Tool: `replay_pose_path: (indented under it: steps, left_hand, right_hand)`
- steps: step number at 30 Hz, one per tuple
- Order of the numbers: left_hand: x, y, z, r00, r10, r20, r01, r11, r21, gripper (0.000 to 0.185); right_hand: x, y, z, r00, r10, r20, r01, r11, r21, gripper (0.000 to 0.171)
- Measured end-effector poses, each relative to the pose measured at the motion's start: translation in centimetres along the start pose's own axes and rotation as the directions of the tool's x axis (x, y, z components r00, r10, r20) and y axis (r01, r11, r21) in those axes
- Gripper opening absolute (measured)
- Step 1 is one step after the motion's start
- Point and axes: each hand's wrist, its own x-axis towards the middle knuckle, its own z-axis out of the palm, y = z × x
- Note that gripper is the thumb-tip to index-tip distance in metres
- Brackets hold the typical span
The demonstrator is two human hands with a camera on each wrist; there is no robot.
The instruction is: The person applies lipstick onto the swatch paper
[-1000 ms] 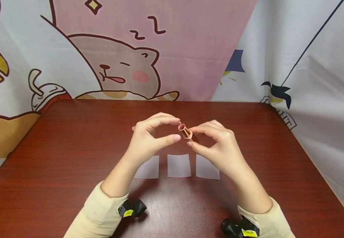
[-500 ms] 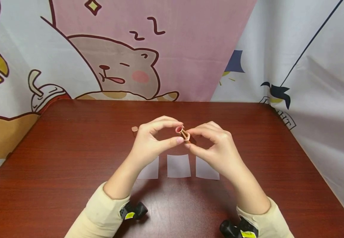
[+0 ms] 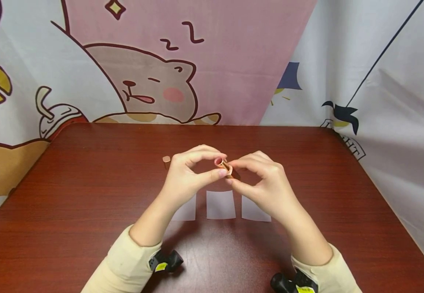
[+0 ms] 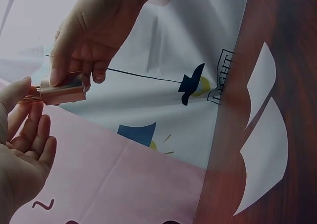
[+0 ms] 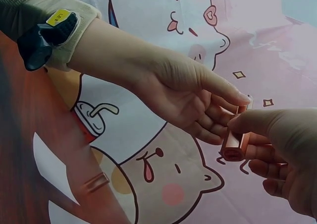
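Observation:
A rose-gold lipstick (image 3: 220, 162) is held up over the table between both hands, its reddish open end tilted up toward the left. My right hand (image 3: 268, 179) pinches its faceted base (image 4: 64, 91) between thumb and fingers. On the narrower upper tube, my left hand (image 3: 184, 173) has its thumb and index finger closed; its other fingers spread loosely in the left wrist view. Behind the left hand, a matching rose-gold cap (image 3: 166, 159) stands upright on the table, partly hidden by that hand. The right wrist view also shows the cap (image 5: 96, 182).
Three white paper squares lie in a row on the brown table (image 3: 87, 195): a left one (image 3: 185, 209) partly covered by the left forearm, a middle one (image 3: 220, 204), and a right one (image 3: 255, 211). A cartoon-printed curtain (image 3: 233, 73) hangs behind the table.
My left hand has moved right, and its fingertips have come onto the lipstick's upper tube. The lipstick and right hand have shifted slightly left and down. More of the cap shows.

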Motion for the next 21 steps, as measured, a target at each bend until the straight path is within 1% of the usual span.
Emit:
replay_pose_path:
  steps: [7, 15, 21]
  left_hand:
    - [0.0, 0.04, 0.06, 1.0, -0.006, -0.005, 0.006, 1.0, -0.003, 0.024]
    - [0.01, 0.06, 0.05, 1.0, 0.005, -0.009, -0.005, 1.0, 0.001, 0.024]
    - [0.07, 0.16, -0.06, 1.0, 0.015, -0.009, -0.015, 1.0, 0.008, 0.025]
  right_hand:
    - [0.01, 0.04, 0.05, 1.0, 0.003, -0.001, -0.003, 1.0, 0.003, 0.028]
    - [-0.06, 0.13, -0.02, 1.0, 0.029, 0.011, -0.029, 0.999, 0.019, 0.03]
    - [-0.1, 0.2, -0.03, 1.0, 0.027, 0.011, -0.028, 0.999, 0.033, 0.031]
